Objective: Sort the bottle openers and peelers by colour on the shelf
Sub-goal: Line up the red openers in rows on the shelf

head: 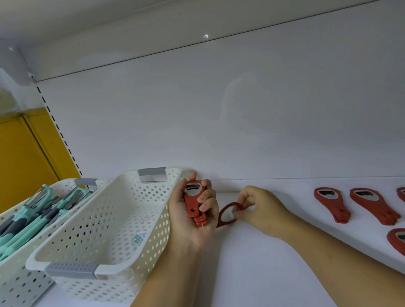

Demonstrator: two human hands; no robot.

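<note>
Matt red plastic bottle openers (332, 203) with metal inserts; perforated plastic basket (110, 223).

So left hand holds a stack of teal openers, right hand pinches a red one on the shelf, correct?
No. In the head view the stack of openers in the left hand is red, not teal. The right hand does pinch a red opener on the shelf.

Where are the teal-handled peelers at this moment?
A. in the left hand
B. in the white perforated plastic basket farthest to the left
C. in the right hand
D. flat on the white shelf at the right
B: the teal-handled peelers lie in the far-left white perforated plastic basket, while the left hand grips red plastic bottle openers.
</note>
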